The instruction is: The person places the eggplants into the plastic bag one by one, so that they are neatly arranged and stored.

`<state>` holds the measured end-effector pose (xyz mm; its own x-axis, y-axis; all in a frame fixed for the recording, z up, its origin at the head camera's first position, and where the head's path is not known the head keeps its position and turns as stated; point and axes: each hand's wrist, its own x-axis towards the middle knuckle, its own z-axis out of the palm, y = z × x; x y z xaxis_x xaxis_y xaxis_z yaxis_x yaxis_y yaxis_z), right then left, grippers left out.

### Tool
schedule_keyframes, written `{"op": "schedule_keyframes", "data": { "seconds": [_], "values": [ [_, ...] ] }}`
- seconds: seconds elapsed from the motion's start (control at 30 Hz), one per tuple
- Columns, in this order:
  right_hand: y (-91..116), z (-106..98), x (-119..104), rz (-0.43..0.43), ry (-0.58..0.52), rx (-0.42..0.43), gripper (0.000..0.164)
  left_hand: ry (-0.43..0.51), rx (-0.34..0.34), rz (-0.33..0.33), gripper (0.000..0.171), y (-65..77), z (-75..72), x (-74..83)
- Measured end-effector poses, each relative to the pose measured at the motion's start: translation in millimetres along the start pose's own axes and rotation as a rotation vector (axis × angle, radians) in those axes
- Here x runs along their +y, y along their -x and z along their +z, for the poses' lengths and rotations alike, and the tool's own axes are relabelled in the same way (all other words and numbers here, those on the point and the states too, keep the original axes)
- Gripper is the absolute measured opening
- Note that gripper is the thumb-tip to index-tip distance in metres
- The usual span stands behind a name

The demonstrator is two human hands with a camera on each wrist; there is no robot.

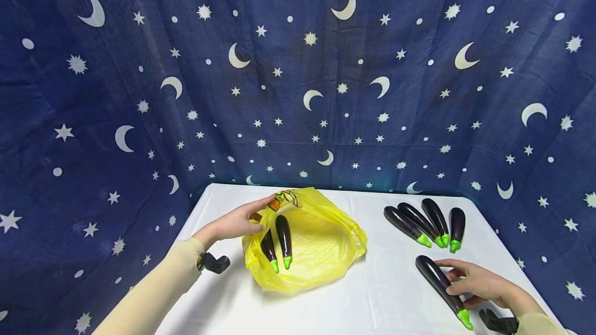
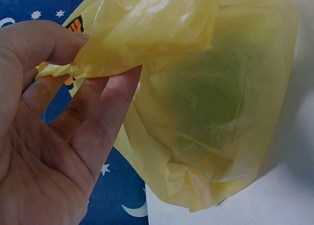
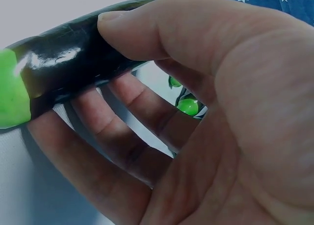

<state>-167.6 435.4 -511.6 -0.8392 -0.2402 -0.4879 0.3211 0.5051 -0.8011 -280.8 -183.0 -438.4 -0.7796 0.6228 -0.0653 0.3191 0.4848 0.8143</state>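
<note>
A yellow plastic bag (image 1: pixel 321 242) lies with its mouth facing me on the table, and two eggplants (image 1: pixel 283 242) show inside its left part. My left hand (image 1: pixel 237 219) pinches the bag's rim at the upper left; in the left wrist view, thumb and fingers grip the yellow film (image 2: pixel 147 33). At the front right, my right hand (image 1: pixel 484 284) holds a dark eggplant (image 1: pixel 437 279) with a bright green stem end. In the right wrist view the thumb lies on one side of that eggplant (image 3: pixel 59 58), with the fingertips against the other.
Several more eggplants (image 1: pixel 435 216) lie close together at the table's back right, green ends toward me. White cloth covers the table (image 1: pixel 382 293). A dark blue curtain (image 1: pixel 298 66) with moons and stars hangs behind and at both sides.
</note>
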Motion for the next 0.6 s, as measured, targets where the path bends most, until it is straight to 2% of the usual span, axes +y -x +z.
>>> {"op": "schedule_keyframes", "data": {
  "seconds": [0.2, 0.6],
  "values": [
    [-3, 0, -1, -0.01, 0.009, 0.002, 0.066, -0.01, 0.0, 0.0, 0.085, 0.5, -0.6, 1.3],
    [-10, 3, -20, -0.158, -0.077, -0.062, 0.077, -0.003, 0.007, -0.002, 0.086, 1.5, -1.9, 0.6]
  ]
}}
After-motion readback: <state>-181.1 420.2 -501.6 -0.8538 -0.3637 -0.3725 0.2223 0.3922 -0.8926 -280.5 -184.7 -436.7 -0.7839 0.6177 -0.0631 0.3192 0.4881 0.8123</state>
